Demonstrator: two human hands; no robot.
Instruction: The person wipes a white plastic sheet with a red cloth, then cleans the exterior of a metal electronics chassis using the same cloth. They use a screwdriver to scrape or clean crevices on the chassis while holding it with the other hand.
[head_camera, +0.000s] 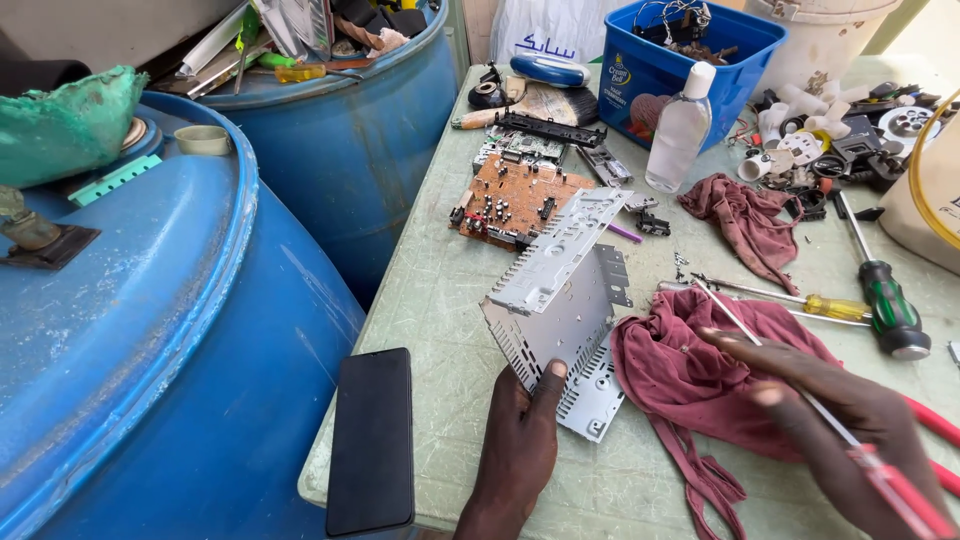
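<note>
I see the left hand (520, 440) gripping the metal chassis (560, 295) tilted up beside the red rag (690, 370), right hand (850, 420) closed on a red-handled screwdriver (800, 395), mid-disassembly I reckon, tip needing a screw next.

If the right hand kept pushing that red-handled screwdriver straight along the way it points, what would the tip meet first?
Probably the grey metal chassis that the left hand props up. The right hand aims the screwdriver up and left over the maroon rag, though depth is unclear.

Right hand (850, 420) motion-blurred and cut by the bottom edge at four o'clock, red-handled screwdriver (890, 485) handle likewise.
</note>
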